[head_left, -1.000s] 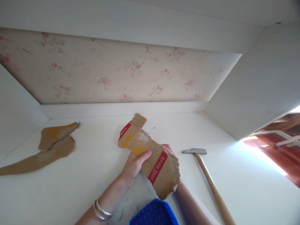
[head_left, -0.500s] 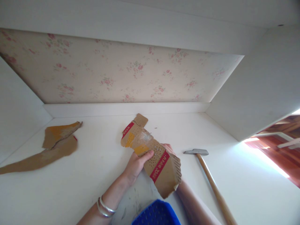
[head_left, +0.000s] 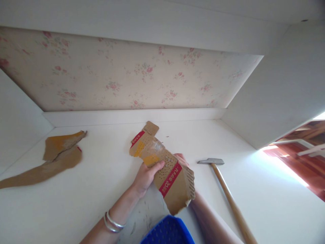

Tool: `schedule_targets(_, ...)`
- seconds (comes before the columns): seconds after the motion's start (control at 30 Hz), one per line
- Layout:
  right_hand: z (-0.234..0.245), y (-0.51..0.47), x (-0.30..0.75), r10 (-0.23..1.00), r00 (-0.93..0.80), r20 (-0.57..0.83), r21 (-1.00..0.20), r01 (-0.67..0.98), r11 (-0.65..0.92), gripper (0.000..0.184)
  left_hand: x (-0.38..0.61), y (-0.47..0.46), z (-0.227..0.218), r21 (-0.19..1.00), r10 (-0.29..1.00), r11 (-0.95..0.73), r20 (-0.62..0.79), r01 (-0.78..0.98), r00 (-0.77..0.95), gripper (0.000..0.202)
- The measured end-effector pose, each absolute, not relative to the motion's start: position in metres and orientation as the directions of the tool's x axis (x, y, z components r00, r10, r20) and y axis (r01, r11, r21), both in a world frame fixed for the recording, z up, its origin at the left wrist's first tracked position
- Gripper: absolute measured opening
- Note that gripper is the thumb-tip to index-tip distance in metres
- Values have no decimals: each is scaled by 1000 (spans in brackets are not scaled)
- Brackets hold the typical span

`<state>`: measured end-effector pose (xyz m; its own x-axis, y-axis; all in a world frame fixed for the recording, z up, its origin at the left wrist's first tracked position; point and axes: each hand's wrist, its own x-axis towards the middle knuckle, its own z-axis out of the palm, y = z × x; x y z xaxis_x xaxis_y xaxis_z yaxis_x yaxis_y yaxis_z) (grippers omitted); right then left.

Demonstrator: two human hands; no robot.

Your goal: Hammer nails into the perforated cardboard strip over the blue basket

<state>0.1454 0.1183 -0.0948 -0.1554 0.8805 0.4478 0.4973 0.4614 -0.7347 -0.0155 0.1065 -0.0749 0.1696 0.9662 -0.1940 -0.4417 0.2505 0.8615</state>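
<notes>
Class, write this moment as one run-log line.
left hand: grips perforated cardboard piece | right hand: behind it, mostly hidden | hammer: lying to right | torn cardboard scraps: far left | blue basket: bottom edge

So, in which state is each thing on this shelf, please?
cardboard piece, torn, perforated, held in hand
left hand, gripping the cardboard piece
right hand, behind it, mostly hidden
hammer, lying flat, untouched
cardboard scraps, torn, lying flat at left
blue basket, partly in view
</notes>
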Motion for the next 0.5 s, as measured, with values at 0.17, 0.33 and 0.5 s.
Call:
schedule_targets(0.17, -96, 120, 149, 874, -158, 459, -724, 504, 471, 19, -14, 106, -73, 875, 970, 234, -178, -425, 166, 38)
schedule_targets(0.33, -95, 120, 148, 872, -140, 470, -742, 472, 476, 26, -16, 107, -73, 844, 964, 257, -193, -471, 180, 37)
schedule_targets(0.5, -103, 123, 150, 872, -53, 487, -772, 440, 459, 25, -17, 108, -73, 773, 952, 305, -230, -557, 203, 38)
